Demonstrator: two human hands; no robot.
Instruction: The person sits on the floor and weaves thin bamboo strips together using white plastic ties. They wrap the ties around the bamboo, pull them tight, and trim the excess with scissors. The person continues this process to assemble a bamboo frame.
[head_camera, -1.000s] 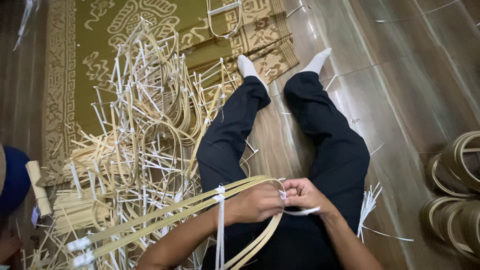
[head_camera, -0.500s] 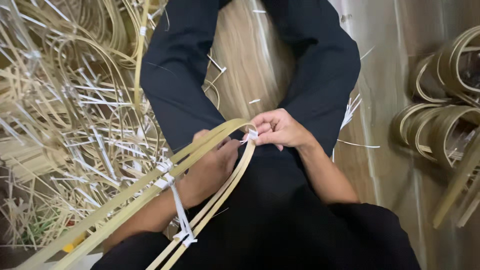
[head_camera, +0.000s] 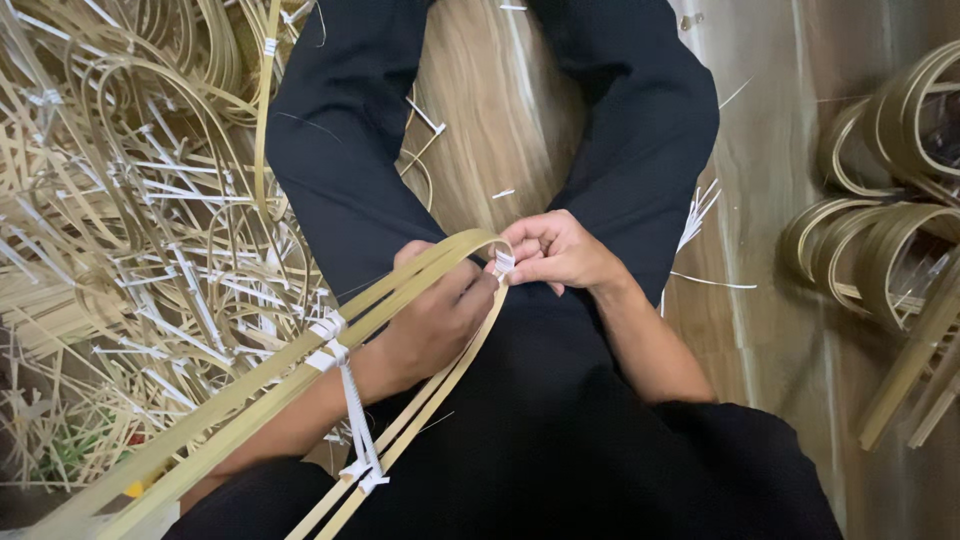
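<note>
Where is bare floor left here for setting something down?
Bare wooden floor between the legs in dark trousers, and a strip between the right leg and the coiled bamboo hoops. The pile of pale bamboo strips crowds the left.

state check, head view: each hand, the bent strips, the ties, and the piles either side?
left hand: closed around the bent strips near the bend
right hand: fingers pinching the white tie at the bend
bent bamboo strips: bundled, curved into a loop across the lap
white tie: wrapped at the bend
second white tie: knotted, spanning both sides of the loop
loose strip pile: tangled on the floor
finished hoops: stacked, coiled
</note>
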